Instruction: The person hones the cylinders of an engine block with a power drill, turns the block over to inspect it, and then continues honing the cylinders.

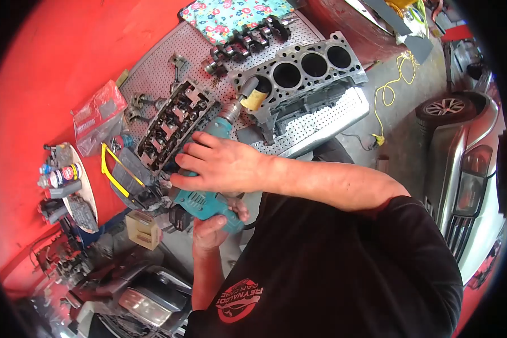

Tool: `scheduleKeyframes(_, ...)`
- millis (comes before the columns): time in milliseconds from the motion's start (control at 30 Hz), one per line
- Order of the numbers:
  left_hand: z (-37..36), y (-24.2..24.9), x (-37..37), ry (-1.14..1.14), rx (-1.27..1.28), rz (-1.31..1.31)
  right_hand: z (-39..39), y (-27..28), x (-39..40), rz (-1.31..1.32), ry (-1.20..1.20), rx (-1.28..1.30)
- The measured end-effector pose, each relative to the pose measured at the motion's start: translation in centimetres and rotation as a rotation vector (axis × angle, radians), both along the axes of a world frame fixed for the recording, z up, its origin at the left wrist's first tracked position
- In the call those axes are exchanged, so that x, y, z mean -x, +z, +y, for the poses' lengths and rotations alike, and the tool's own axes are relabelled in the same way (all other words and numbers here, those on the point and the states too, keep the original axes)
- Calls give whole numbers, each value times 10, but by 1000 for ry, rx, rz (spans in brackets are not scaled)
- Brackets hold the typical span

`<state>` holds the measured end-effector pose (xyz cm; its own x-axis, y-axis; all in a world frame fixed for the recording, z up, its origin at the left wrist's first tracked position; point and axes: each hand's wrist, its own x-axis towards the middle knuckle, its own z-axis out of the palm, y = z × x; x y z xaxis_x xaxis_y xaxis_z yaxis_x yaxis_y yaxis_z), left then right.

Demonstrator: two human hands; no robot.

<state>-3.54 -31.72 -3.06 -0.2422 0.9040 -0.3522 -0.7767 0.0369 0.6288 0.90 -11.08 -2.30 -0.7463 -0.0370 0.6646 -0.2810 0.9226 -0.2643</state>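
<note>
A teal power drill (195,203) lies across the middle of the view, its chuck (229,111) angled up and to the right. My left hand (213,226) is closed around its rear end. My right hand (222,162) rests over the front of its body, fingers curled round it. At the chuck's end, a grey tip with a yellow abrasive-looking strip (256,100) overlaps the nearest bore of the engine block (298,90). Left of the drill lies a cylinder head (173,125) with its valve gear exposed. A crankshaft (252,40) lies beyond the block.
The perforated metal table (332,118) also bears connecting rods (143,102) and a floral cloth (231,18). To the left are a plastic bag (100,117), a yellow-edged black item (127,174) and a spray can (65,176). A yellow cord (386,90) trails on the floor beside a parked car (465,169).
</note>
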Motion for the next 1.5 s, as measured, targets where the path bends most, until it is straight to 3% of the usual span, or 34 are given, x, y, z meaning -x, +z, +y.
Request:
scheduleKeyframes(200,59,40,-4,-99,241,236,44,-7,-31,119,-147,105)
scheduleKeyframes(600,154,89,-7,-123,490,406,107,-17,-46,155,-237,314)
scheduleKeyframes(1067,228,122,6,-300,804,559,138,-32,-47,296,-348,689)
scheduleKeyframes(1500,266,137,-4,-352,976,687,146,-39,-46,339,-386,785)
